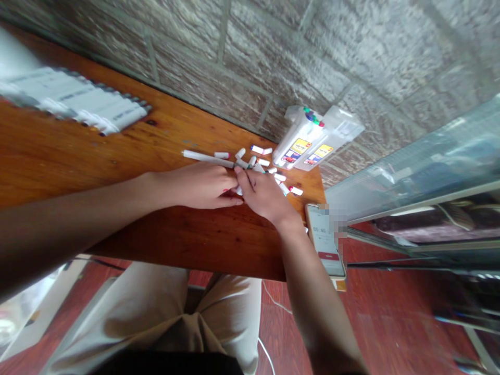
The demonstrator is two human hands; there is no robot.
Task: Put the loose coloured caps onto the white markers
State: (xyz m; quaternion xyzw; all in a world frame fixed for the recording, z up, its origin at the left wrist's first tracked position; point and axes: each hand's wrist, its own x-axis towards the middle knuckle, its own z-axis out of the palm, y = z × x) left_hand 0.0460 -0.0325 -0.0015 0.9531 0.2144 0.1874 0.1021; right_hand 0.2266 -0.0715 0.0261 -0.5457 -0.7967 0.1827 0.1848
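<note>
My left hand (209, 185) and my right hand (265, 195) meet above the wooden table, their fingers bent inward. A sliver of something white shows between the fingertips; what each hand grips is mostly hidden. Just behind my left hand runs a slim white marker barrel (207, 157), its right end close to the knuckles; I cannot tell whether it is held. Several short white marker caps with coloured ends, one with a red end (296, 191) and one with a blue end (257, 149), lie scattered behind and to the right of the hands.
Two clear plastic cases (294, 146) stand against the brick wall, one with coloured marker ends at its top. A phone (326, 242) showing a timer lies at the table's right edge. On the left is a row of white markers (89, 99) on the wooden table (167, 127).
</note>
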